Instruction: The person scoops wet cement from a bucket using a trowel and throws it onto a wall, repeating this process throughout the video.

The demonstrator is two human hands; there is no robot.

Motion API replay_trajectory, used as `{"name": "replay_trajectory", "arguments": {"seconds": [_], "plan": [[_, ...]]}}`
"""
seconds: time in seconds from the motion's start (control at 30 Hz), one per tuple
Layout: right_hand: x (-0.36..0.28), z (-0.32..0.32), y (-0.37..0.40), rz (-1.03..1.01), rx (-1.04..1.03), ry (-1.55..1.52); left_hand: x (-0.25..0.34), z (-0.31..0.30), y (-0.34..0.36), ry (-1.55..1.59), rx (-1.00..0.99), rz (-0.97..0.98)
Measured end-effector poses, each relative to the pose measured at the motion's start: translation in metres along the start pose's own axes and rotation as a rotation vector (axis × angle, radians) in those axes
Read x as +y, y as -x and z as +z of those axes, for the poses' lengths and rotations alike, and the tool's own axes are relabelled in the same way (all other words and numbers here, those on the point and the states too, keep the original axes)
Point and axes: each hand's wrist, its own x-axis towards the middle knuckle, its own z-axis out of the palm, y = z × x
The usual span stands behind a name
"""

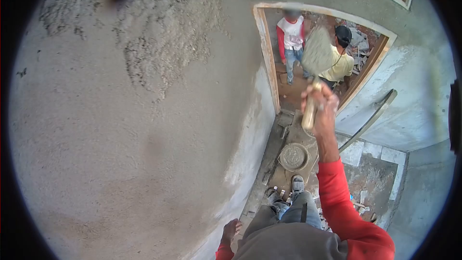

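Note:
My right hand [328,108] is raised in front of the doorway, its fingers wrapped round the wooden handle of a trowel [317,53]. The trowel's blade points up and looks blurred, coated in grey mortar. Low at the left, my left hand [232,229] hangs beside the wall with its fingers apart and nothing in them. Rough wet mortar [166,33] clings to the upper part of the plastered wall [96,130] on my left. Below my right hand, a round pan of mortar [293,157] rests on the platform near my feet.
Two people stand beyond the wooden door frame [269,62], one in a white-and-red shirt [292,36], another in a yellow shirt [339,67] and dark cap. A long wooden strip [370,120] leans against the right wall. Rubble and tile pieces [361,204] lie on the floor below.

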Motion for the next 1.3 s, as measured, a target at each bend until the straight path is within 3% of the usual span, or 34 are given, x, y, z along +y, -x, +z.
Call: {"name": "replay_trajectory", "arguments": {"seconds": [0.03, 0.1, 0.23, 0.3, 0.37, 0.4, 0.43, 0.47, 0.5, 0.53, 0.57, 0.63, 0.73, 0.8, 0.87, 0.93, 0.97, 1.03, 1.07, 1.13, 1.2, 1.27, 1.3], "plan": [[-0.031, 0.019, -0.011, -0.113, 0.083, 0.084, -0.019, -0.014, -0.001, 0.013, 0.061, -0.034], [-0.071, 0.053, -0.037, -0.440, 0.412, 0.408, -0.077, -0.049, 0.001, 0.108, 0.179, 0.077], [-0.088, 0.108, -0.110, -1.009, 0.852, 0.467, -0.122, -0.074, 0.015, 0.404, 0.391, 0.104], [-0.081, 0.152, -0.120, -0.917, 0.908, 0.597, -0.121, -0.070, 0.010, 0.496, 0.454, 0.226], [-0.014, 0.215, -0.158, -0.929, 0.689, 0.430, -0.113, -0.054, 0.007, 0.560, 0.477, 0.374], [0.070, 0.236, -0.195, -1.409, 0.879, 1.077, -0.111, -0.041, 0.012, 0.560, 0.454, 0.423], [0.077, 0.249, -0.137, -1.414, 0.494, 1.199, -0.114, -0.028, 0.014, 0.550, 0.395, 0.464], [0.089, 0.253, -0.069, -1.254, 0.074, 1.052, -0.125, -0.025, 0.010, 0.489, 0.275, 0.410], [0.083, 0.245, 0.003, -1.044, -0.240, 0.816, -0.162, -0.019, -0.006, 0.855, -0.158, 0.754], [0.083, 0.227, 0.061, -0.871, -0.452, 0.661, -0.167, -0.004, -0.007, 0.766, -0.137, 0.713], [0.093, 0.199, 0.107, -0.708, -0.591, 0.595, -0.169, 0.005, -0.001, 0.574, 0.046, 0.496], [0.138, 0.131, 0.164, -0.387, -0.721, 0.689, -0.181, 0.020, 0.018, 0.399, 0.142, 0.199], [0.241, -0.011, 0.198, 0.043, -0.775, 1.257, -0.183, 0.035, 0.049, 0.320, 0.106, -0.007], [0.272, -0.110, 0.197, 0.240, -0.878, 1.513, -0.177, 0.041, 0.063, 0.297, 0.100, -0.119], [0.340, -0.247, 0.205, 0.096, -0.754, 1.435, -0.169, 0.048, 0.072, 0.274, 0.110, -0.244], [0.374, -0.309, 0.172, 0.325, -0.669, 1.639, -0.163, 0.057, 0.064, 0.258, 0.121, -0.368], [0.409, -0.355, 0.158, 0.513, -0.737, 1.772, -0.161, 0.062, 0.053, 0.249, 0.129, -0.423], [0.481, -0.432, 0.135, 0.511, -0.747, 1.828, -0.163, 0.074, 0.036, 0.236, 0.152, -0.533], [0.539, -0.490, 0.136, 0.245, -0.690, 1.834, -0.165, 0.081, 0.029, 0.227, 0.167, -0.584], [0.614, -0.536, 0.120, -0.010, -0.653, 1.902, -0.169, 0.095, 0.017, 0.209, 0.193, -0.678], [0.665, -0.507, 0.102, 0.536, -0.753, 1.976, -0.171, 0.105, 0.006, 0.197, 0.208, -0.753], [0.717, -0.509, 0.133, 0.489, -0.759, 1.949, -0.168, 0.111, 0.002, 0.190, 0.224, -0.814], [0.727, -0.509, 0.138, 0.559, -0.728, 1.888, -0.168, 0.112, -0.001, 0.186, 0.225, -0.831]]}}
